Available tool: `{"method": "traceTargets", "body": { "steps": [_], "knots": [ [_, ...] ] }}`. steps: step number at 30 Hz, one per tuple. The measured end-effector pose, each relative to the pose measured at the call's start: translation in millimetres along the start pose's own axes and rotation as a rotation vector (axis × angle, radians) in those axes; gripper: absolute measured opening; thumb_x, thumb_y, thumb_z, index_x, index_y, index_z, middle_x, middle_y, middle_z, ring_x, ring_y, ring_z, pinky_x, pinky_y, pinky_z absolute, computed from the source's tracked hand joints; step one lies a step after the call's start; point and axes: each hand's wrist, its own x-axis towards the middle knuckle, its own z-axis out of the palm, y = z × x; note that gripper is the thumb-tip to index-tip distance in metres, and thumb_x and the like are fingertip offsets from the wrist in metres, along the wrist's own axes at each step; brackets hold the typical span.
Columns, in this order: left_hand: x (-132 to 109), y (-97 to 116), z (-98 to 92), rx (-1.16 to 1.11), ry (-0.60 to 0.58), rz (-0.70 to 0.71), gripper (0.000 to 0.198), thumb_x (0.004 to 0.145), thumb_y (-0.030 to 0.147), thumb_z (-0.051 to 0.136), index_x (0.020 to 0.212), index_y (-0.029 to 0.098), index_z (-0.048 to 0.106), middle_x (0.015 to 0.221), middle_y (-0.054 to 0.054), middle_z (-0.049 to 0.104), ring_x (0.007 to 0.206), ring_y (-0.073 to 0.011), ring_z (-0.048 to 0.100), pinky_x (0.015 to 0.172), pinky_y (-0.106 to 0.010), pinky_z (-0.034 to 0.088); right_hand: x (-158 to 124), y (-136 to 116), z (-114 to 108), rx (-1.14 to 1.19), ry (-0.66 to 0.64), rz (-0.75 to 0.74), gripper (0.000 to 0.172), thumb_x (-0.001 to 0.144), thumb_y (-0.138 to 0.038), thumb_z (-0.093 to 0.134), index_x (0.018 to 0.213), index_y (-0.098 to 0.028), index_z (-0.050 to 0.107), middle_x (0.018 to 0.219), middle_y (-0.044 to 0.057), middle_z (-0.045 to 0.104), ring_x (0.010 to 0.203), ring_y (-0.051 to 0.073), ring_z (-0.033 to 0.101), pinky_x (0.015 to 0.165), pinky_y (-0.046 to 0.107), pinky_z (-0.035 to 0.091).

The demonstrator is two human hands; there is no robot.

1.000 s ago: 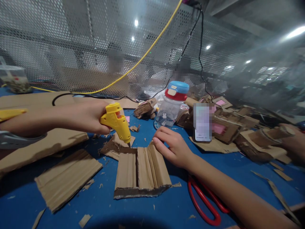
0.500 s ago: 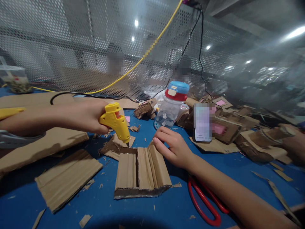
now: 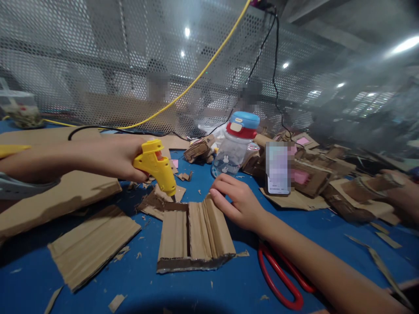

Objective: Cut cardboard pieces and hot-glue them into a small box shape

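My left hand is closed round the handle of a yellow hot glue gun. Its dark nozzle points down at the far left edge of a small open cardboard box, touching it or just above; I cannot tell which. This box has low walls, a narrow slot and a folded, ridged right part. My right hand grips the box's far right corner, fingers curled over it. Below my right forearm lie red-handled scissors, their blades hidden. A loose cardboard panel lies left of the box.
A water bottle and a propped phone stand behind my right hand. Cardboard constructions crowd the right, where another person's hand shows. A large cardboard sheet lies under my left arm. A black cord runs behind.
My left hand has shifted slightly left with the glue gun, its nozzle moving along the box's far edge. My right hand and the box have stayed still.
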Motion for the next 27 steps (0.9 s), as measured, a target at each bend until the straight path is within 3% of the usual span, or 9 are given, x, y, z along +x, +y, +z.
{"method": "traceTargets", "body": {
  "steps": [6, 16, 27],
  "knots": [
    [3.2, -8.5, -4.0, -0.166, -0.150, -0.065, 0.035, 0.063, 0.037, 0.058, 0.091, 0.016, 0.063, 0.076, 0.004, 0.071, 0.066, -0.0143, 0.066, 0.057, -0.017, 0.048, -0.4, 0.1, 0.0, 0.009, -0.011, 0.010, 0.027, 0.097, -0.023, 0.041, 0.074, -0.018, 0.055, 0.076, 0.005, 0.055, 0.069, 0.016, 0.052, 0.064, 0.027, 0.040],
    [3.4, -8.1, -1.1, -0.222, -0.105, -0.021, 0.034, 0.063, 0.037, 0.059, 0.089, 0.016, 0.059, 0.077, 0.001, 0.070, 0.068, -0.0152, 0.065, 0.059, -0.020, 0.048, -0.1, -0.2, -0.2, 0.011, -0.017, 0.016, 0.028, 0.097, -0.023, 0.041, 0.074, -0.018, 0.055, 0.076, 0.005, 0.056, 0.070, 0.016, 0.052, 0.064, 0.028, 0.041],
    [3.5, -6.3, -1.7, -0.120, -0.078, 0.005, 0.033, 0.063, 0.032, 0.055, 0.091, 0.017, 0.060, 0.078, 0.004, 0.068, 0.068, -0.0138, 0.064, 0.058, -0.016, 0.046, -0.4, -0.4, -0.4, -0.005, -0.028, 0.016, 0.030, 0.098, -0.024, 0.039, 0.073, -0.017, 0.055, 0.075, 0.006, 0.056, 0.069, 0.016, 0.052, 0.064, 0.028, 0.041]
  ]
}}
